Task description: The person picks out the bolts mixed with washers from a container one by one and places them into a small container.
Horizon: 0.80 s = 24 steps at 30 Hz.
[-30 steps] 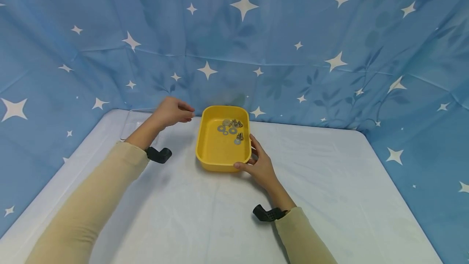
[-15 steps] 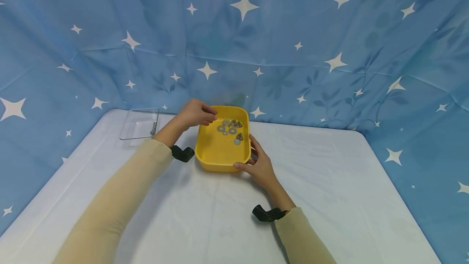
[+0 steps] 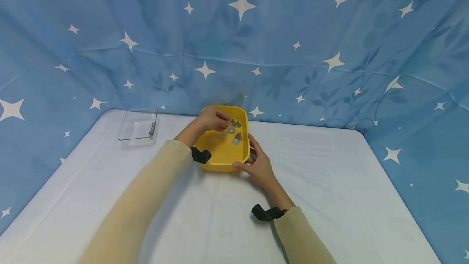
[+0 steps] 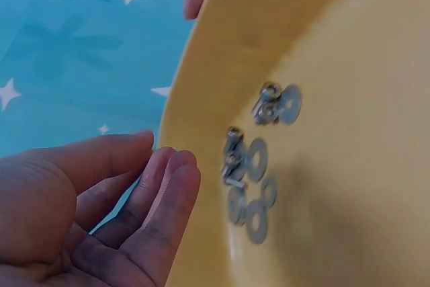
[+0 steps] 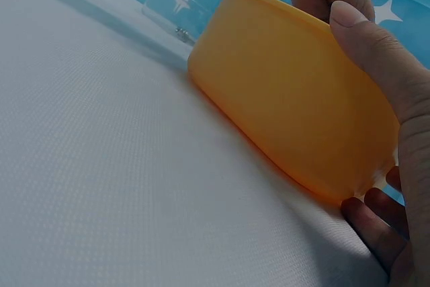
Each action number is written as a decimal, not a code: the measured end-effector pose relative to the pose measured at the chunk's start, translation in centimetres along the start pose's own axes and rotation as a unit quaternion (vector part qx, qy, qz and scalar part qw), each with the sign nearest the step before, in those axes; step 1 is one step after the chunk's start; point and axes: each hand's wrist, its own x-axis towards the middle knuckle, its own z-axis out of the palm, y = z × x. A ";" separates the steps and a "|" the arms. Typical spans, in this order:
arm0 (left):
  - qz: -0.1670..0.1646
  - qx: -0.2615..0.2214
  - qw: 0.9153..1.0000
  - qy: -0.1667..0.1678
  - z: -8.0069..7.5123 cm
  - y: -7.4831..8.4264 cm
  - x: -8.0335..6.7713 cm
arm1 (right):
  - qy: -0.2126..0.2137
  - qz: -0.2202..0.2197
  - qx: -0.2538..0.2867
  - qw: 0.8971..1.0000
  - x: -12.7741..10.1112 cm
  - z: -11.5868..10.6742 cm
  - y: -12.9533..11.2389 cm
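A yellow plastic tray [image 3: 220,152] stands on the white table. Inside it, toward the far right, lie several small screws [image 3: 238,136] and flat metal washers [image 4: 256,223]. My left hand [image 3: 212,119] reaches over the tray's far left part, its loosely bent fingers close to the washers and overlapping some of them in the head view. Nothing shows between those fingers in the left wrist view. At the near right corner my right hand [image 3: 261,170] grips the tray, with its thumb [image 5: 373,42] at the rim and the other fingers along the side wall.
A clear plastic box [image 3: 133,139] sits at the table's back left, with screws [image 3: 152,129] at its right side. A blue star-patterned curtain [image 3: 286,52] hangs behind the white tabletop [image 3: 318,182].
My left hand has moved right, from between the clear box and the tray to over the tray, bringing the box into full view. The right hand keeps its hold on the tray.
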 end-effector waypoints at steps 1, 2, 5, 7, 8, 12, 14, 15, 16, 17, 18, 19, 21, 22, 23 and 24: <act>0.001 0.005 1.000 -0.001 0.3 -0.1 0.2 | 0.000 0.000 -0.001 1.000 0.0 0.0 0.0; 0.001 0.010 1.000 -0.002 0.7 -0.1 0.4 | 0.000 0.000 -0.002 1.000 0.0 -0.1 0.0; -0.002 0.009 1.000 -0.002 1.6 -0.3 0.9 | 0.000 -0.002 -0.001 1.000 0.1 -0.2 0.0; -0.001 0.011 1.000 0.002 2.1 -0.4 1.1 | -0.003 -0.002 0.001 1.000 0.1 -0.3 0.1; -0.003 0.012 1.000 0.005 2.3 -0.5 1.2 | -0.004 -0.003 0.002 1.000 0.1 -0.3 0.1; -0.021 -0.008 1.000 0.010 3.0 -0.8 1.5 | -0.009 -0.003 0.001 1.000 0.1 -0.3 0.1; -0.034 -0.023 0.999 0.009 3.2 -0.9 1.7 | -0.006 -0.001 -0.002 1.000 0.1 -0.3 0.0; -0.039 -0.030 0.999 0.008 3.3 -0.9 1.8 | -0.005 -0.001 -0.004 1.000 0.1 -0.3 0.0; -0.044 -0.034 0.998 0.008 3.4 -0.9 1.8 | -0.005 -0.001 -0.004 1.000 0.1 -0.3 0.0; -0.048 -0.038 0.998 0.008 3.5 -0.9 1.9 | -0.004 0.000 -0.006 1.000 0.1 -0.3 -0.1; -0.053 -0.041 0.998 0.007 3.5 -0.8 2.0 | -0.004 0.001 -0.007 1.000 0.1 -0.3 -0.1; -0.059 -0.045 0.997 0.005 3.6 -0.8 2.1 | -0.003 0.001 -0.008 1.000 0.1 -0.3 -0.1; -0.072 -0.049 0.996 0.001 3.7 -0.8 2.4 | -0.002 0.002 -0.010 1.000 0.1 -0.3 0.0; -0.079 -0.053 0.996 -0.002 3.7 -0.9 2.6 | -0.002 0.002 -0.011 1.000 0.1 -0.3 0.1; -0.084 -0.053 0.995 -0.004 3.8 -0.9 2.7 | -0.001 0.002 -0.012 1.000 0.1 -0.3 0.1; -0.089 -0.055 0.994 -0.006 3.9 -1.0 2.9 | -0.002 0.001 -0.010 1.000 0.1 -0.3 0.2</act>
